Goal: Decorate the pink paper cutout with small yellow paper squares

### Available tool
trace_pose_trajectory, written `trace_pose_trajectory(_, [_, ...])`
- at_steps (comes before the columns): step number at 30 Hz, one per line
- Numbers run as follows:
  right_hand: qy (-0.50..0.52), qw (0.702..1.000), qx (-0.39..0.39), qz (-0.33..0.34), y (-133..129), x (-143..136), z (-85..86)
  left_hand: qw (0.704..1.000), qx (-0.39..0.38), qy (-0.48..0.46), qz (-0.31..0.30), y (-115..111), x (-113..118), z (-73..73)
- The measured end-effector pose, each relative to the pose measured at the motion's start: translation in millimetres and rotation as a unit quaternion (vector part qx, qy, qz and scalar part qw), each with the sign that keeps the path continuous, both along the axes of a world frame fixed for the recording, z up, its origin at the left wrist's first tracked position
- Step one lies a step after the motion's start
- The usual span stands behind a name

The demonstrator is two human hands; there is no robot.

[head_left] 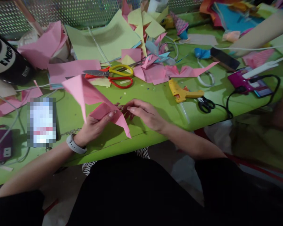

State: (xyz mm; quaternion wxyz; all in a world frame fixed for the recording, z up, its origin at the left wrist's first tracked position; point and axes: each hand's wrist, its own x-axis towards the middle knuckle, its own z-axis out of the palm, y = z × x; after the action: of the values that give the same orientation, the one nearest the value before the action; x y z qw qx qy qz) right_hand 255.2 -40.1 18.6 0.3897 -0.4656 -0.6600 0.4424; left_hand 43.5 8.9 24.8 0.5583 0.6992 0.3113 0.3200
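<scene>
The folded pink paper (94, 94) is held above the near part of the green table (155, 95), centre-left. It is pinched in the left hand (94, 127), thumb laid on top and fingers mostly hidden beneath. The right hand (147, 115) is placed at the paper's right edge, fingers curled and nearly closed; whether anything is gripped there cannot be told. Risk 1: an unwanted crease or tear could be caused by uneven thumb pressure or a sharp pull from the right. Risk 2: the loose far-left flap is seen overlapping the blades of the red-and-yellow scissors (108, 72); contact cannot be judged, but a snag could be caused if the paper is swung farther. Risk 3: the yellow glue gun (179, 91), to the right, could be knocked by a wide sweep of the right forearm.
</scene>
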Motion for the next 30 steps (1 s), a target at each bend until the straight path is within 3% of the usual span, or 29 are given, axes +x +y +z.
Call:
trace_pose_trajectory(3, [0.07, 0.99, -0.111, 0.043, 6, -10, 7.7, 0.999, -0.005, -0.033, 0.012, 1, 2, 0.7])
trace_pose_trajectory(8, [0.101, 0.987, -0.128, 0.001, 14, -20, -2.4, 0.988, -0.121, -0.082, 0.052, 2, 2, -6.4])
trace_pose_trajectory(11, [0.111, 0.983, -0.146, 0.004, 15, -20, -8.8, 0.97, -0.202, -0.12, 0.069, 3, 2, -12.6])
trace_pose_trajectory(14, [0.111, 0.981, -0.161, 0.01, 15, -18, -11.9, 0.96, -0.233, -0.135, 0.072, 4, 2, -16.2])
trace_pose_trajectory(26, [0.132, 0.974, -0.185, 0.012, 16, -16, -12.1, 0.977, -0.168, -0.104, 0.079, 4, 2, -20.0])
trace_pose_trajectory(30, [0.131, 0.969, -0.209, 0.016, 16, -16, -10.9, 0.988, -0.108, -0.085, 0.07, 3, 2, -15.9])
